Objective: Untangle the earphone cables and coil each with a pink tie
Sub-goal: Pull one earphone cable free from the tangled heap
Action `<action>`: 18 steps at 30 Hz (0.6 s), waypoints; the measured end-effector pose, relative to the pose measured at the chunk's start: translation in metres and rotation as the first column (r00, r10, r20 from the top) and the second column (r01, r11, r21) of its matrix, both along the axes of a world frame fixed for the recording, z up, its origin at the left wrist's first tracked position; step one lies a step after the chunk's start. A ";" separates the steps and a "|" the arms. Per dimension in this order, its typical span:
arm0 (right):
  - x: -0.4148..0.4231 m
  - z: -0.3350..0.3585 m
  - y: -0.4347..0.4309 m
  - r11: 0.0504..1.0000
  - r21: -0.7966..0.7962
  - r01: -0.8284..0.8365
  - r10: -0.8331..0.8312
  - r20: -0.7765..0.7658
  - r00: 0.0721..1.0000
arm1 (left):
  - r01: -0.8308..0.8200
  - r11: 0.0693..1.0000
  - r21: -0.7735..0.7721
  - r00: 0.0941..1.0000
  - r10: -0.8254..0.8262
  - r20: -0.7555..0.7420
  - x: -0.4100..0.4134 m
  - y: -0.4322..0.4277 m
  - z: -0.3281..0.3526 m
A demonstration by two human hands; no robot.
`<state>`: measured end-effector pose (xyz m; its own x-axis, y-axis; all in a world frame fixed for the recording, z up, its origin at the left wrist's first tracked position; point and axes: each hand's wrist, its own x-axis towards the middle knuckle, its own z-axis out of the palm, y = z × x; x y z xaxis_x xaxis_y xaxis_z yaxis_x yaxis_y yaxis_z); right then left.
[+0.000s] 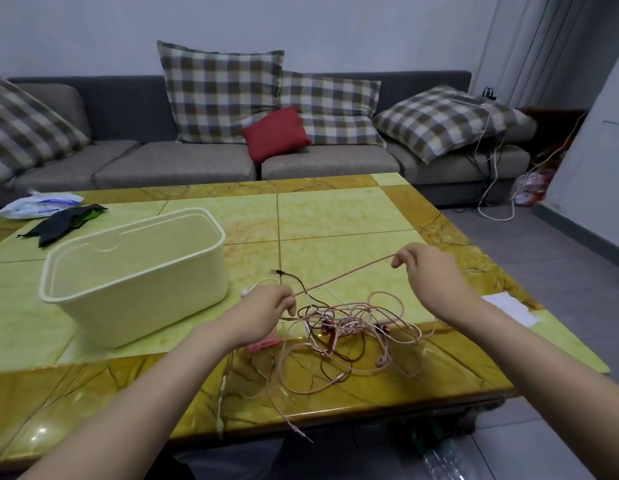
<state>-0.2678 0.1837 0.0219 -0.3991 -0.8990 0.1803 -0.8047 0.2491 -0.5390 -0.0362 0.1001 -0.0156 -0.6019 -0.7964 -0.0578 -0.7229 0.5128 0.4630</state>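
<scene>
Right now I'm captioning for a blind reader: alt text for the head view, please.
The left hand and right hand stretch a pink cable taut above a tangle of earphone cables on a yellow-green table; a cream bin stands at left.

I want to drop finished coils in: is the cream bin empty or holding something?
Looks empty: the cream bin shows only bare inner walls through its open top; near floor hidden.

L hand (pixel 268 306) & R hand (pixel 431 268) bare, both forearms (pixel 155 379) bare to frame edge.
</scene>
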 end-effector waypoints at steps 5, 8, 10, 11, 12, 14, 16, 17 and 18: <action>-0.012 -0.015 0.003 0.997 0.037 0.071 -0.070 -0.012 0.997 | -0.075 0.997 -0.030 0.992 0.072 -0.101 -0.003 -0.003 0.005; -0.011 -0.020 0.003 0.986 0.161 0.049 -0.039 -0.063 0.997 | -0.210 0.974 -0.083 0.904 0.162 -0.395 -0.014 -0.003 0.037; -0.003 -0.016 0.002 0.985 0.171 0.023 -0.009 -0.084 0.996 | -0.280 0.949 -0.144 0.802 0.149 -0.579 -0.023 -0.006 0.063; 0.003 -0.011 0.001 0.990 0.139 0.002 0.011 -0.090 0.996 | -0.288 0.942 -0.173 0.761 0.115 -0.639 -0.028 -0.006 0.076; 0.011 -0.006 0.000 0.995 0.096 -0.030 0.039 -0.096 0.995 | -0.274 0.941 -0.198 0.739 0.074 -0.669 -0.033 -0.005 0.087; 0.028 0.006 0.002 0.994 -0.011 -0.109 0.107 -0.093 0.990 | -0.188 0.953 -0.237 0.787 0.002 -0.616 -0.042 -0.002 0.099; 0.045 0.018 0.006 0.976 -0.132 -0.173 0.163 -0.084 0.983 | -0.077 0.970 -0.232 0.890 -0.038 -0.455 -0.050 0.003 0.094; 0.052 0.022 0.007 0.965 -0.177 -0.193 0.175 -0.112 0.978 | -0.033 0.976 -0.216 0.923 -0.053 -0.382 -0.053 0.006 0.088; 0.058 0.025 0.008 0.957 -0.207 -0.203 0.173 -0.157 0.972 | 0.006 0.978 -0.208 0.944 -0.075 -0.322 -0.054 0.009 0.081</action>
